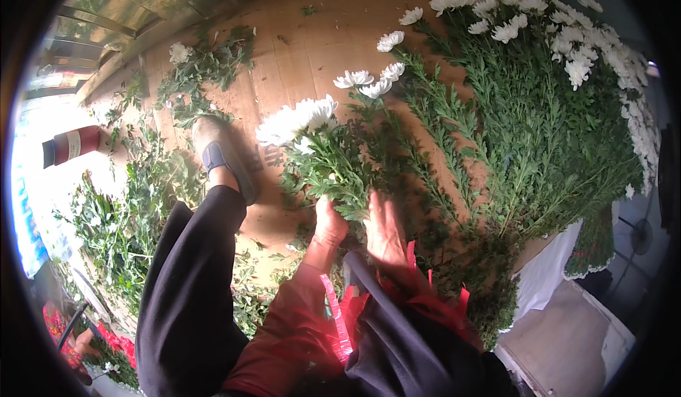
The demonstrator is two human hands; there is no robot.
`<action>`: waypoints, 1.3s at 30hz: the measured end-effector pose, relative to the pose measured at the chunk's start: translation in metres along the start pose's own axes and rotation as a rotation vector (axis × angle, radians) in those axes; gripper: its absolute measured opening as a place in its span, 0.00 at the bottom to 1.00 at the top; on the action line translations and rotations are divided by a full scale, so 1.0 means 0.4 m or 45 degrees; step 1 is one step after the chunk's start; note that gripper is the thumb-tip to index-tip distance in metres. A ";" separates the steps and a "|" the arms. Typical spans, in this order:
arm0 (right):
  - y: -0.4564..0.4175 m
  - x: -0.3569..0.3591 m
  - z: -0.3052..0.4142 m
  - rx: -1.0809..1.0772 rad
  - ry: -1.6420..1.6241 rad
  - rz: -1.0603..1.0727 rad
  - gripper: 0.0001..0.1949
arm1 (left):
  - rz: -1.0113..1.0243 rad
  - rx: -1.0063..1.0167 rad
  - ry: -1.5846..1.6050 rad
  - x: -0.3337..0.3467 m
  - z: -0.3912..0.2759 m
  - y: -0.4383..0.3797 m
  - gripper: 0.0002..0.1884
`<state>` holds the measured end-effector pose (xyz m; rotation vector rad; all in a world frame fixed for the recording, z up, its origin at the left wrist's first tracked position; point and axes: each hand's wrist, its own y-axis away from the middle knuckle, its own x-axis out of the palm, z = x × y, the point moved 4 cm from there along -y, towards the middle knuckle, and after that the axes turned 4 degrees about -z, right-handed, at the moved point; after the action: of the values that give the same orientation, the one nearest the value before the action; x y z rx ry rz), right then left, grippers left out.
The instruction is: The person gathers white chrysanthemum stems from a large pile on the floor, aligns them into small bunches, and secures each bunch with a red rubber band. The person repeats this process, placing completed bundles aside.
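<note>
A bunch of white chrysanthemums with leafy green stems stands out in front of me, its blooms pointing up and to the left. My left hand grips the bunch low on its left side, the thumb up among the leaves. On the right side my right hand lies flat against the leaves, its fingers extended and close together. Red plastic strips hang over my lap and around my forearms. Several single white chrysanthemums lie just beyond and to the right of the bunch.
A large pile of white chrysanthemums covers the right side. Loose leaves and cut stems lie at left, near a dark red cylindrical container. My shoe rests on the cardboard. Another person's hand shows at lower left.
</note>
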<state>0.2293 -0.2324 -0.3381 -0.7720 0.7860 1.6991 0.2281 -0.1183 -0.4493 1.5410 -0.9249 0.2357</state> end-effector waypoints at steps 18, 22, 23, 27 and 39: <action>-0.172 -0.071 -0.312 0.233 0.553 -0.393 0.18 | 0.066 -0.123 0.050 -0.005 -0.061 0.019 0.16; -0.167 -0.093 -0.330 0.288 0.359 -0.370 0.12 | 0.068 -0.139 0.114 -0.017 -0.069 0.025 0.18; -0.160 -0.123 -0.285 0.276 0.295 -0.379 0.11 | 0.096 -0.157 0.166 -0.017 -0.071 0.024 0.19; -0.077 -0.113 -0.119 0.143 -0.090 -0.355 0.21 | 0.123 -0.162 0.139 -0.030 -0.057 0.013 0.22; -0.003 -0.001 -0.048 -0.091 -0.009 -0.055 0.33 | 0.169 -0.073 -0.135 0.062 -0.063 0.046 0.30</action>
<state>0.2327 -0.2478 -0.3490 -0.8259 0.7019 1.6980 0.2411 -0.1039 -0.4143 1.4519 -1.1105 0.2223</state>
